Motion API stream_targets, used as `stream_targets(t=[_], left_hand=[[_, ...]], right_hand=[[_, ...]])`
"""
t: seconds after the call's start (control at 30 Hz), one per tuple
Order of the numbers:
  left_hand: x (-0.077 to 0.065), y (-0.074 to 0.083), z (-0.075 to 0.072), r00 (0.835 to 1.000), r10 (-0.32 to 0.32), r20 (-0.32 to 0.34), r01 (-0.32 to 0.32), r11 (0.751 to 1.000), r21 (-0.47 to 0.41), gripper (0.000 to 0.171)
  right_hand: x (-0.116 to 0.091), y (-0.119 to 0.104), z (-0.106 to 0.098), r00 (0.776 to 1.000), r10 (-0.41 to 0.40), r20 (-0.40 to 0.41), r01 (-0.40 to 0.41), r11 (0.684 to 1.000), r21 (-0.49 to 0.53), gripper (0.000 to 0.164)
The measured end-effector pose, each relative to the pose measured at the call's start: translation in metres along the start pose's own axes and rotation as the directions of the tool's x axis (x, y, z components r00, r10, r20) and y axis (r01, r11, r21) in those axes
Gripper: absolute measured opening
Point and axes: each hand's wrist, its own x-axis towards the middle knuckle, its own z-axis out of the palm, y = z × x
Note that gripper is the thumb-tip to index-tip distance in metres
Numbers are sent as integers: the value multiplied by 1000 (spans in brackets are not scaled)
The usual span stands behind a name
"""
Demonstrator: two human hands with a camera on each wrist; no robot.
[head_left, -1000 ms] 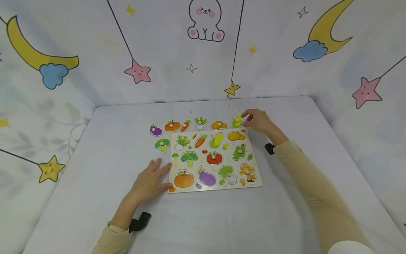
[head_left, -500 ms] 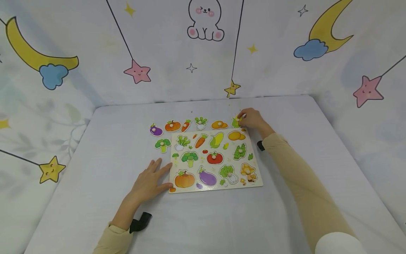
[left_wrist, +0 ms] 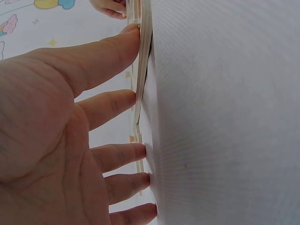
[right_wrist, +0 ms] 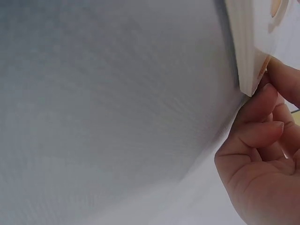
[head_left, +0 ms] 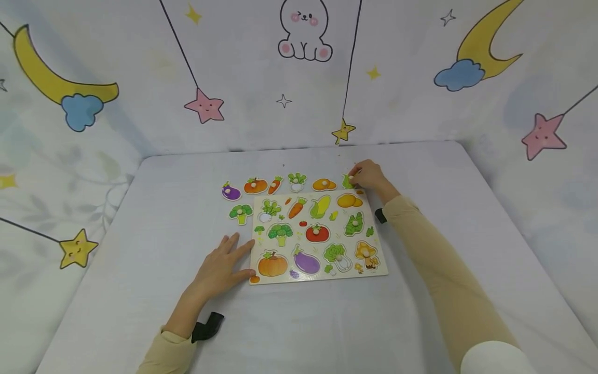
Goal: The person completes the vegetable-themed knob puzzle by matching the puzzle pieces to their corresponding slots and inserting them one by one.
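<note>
A wooden vegetable puzzle board (head_left: 369,215) lies flat on the table. My left hand (head_left: 219,267) has its fingers spread; thumb and index finger touch the board's left edge, and the other fingers rest on the cloth, as the left wrist view shows. Just past the board's far right corner, my right hand (head_left: 369,175) pinches the corn puzzle piece (head_left: 345,182), which its fingers partly cover. The right wrist view shows the right fingers curled behind the board's corner (right_wrist: 246,70), with the piece hidden there. Tomato (head_left: 317,234), asparagus, cabbage and mushroom pieces with knobs sit in the board.
Along the board's far edge lie loose eggplant (head_left: 231,192), pumpkin (head_left: 255,185), carrot (head_left: 274,185), turnip (head_left: 297,182) and potato (head_left: 324,184) pieces. A broccoli piece (head_left: 241,213) is left of the board. A patterned cloth wall stands behind the white table (head_left: 303,327).
My right hand has moved slightly left onto the corn piece and its fingers have closed on it. My left hand and the board have stayed in place.
</note>
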Motion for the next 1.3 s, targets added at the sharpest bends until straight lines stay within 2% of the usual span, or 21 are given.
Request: stream_targets(t=[0.2, 0.4, 0.53, 0.7, 0.83, 1.0, 1.3], left_hand=[[0, 0, 1, 1000, -2, -3, 2, 1000, -3, 70], [-1, 1, -1, 1000, -2, 3, 2, 1000, 9, 70], [-1, 1, -2, 1000, 3, -2, -3, 1000, 10, 70], [1, -1, 0, 1000, 2, -5, -2, 1000, 2, 70], [1, -1, 2, 1000, 3, -4, -3, 1000, -4, 70], [1, -2, 4, 1000, 3, -5, -3, 1000, -3, 71], [0, -1, 2, 1000, 2, -12, -2, 1000, -1, 70]], right_hand=[[-5, 2, -3, 999, 0, -52, 2, 999, 45, 25], [-24, -12, -8, 995, -32, -91, 38, 997, 67, 24], [-40, -24, 0, 993, -97, -64, 100, 994, 34, 22], [-59, -37, 19, 984, -176, 15, 176, 984, 0, 18], [-70, -48, 33, 981, -185, 61, 188, 981, -47, 14], [-73, -56, 45, 977, -203, 61, 209, 971, -113, 11], [-71, -60, 58, 987, -149, 63, 157, 978, -136, 7]])
